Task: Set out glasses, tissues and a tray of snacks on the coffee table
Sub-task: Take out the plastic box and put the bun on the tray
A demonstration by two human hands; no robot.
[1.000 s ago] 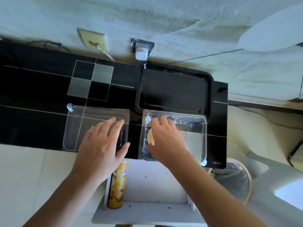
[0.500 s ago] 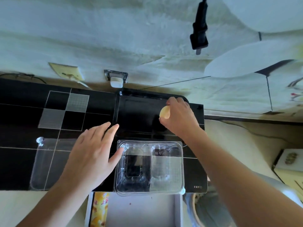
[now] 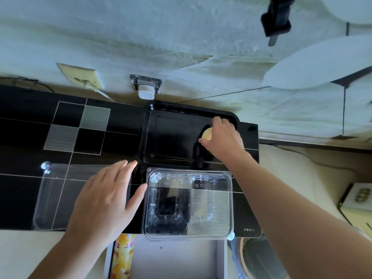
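Honestly, the risk here is mostly that snack (image 3: 207,133). The right hand (image 3: 223,137) has its fingers curled round the small pale round piece and holds it over the far right corner of the black tray (image 3: 171,137), close to the rim. Let go too near that lip and it could roll or bounce out onto the table (image 3: 30,127), maybe off the right edge. Whether it's touching the tray floor yet, can't tell.

The left hand (image 3: 104,198) is flat with fingers straight, holding nothing, over the clear lid (image 3: 54,194) near the front edge. The empty clear box (image 3: 189,202) overhangs the front edge a bit, beside that thumb, so a careless nudge could tip it off onto the can (image 3: 122,256) below.
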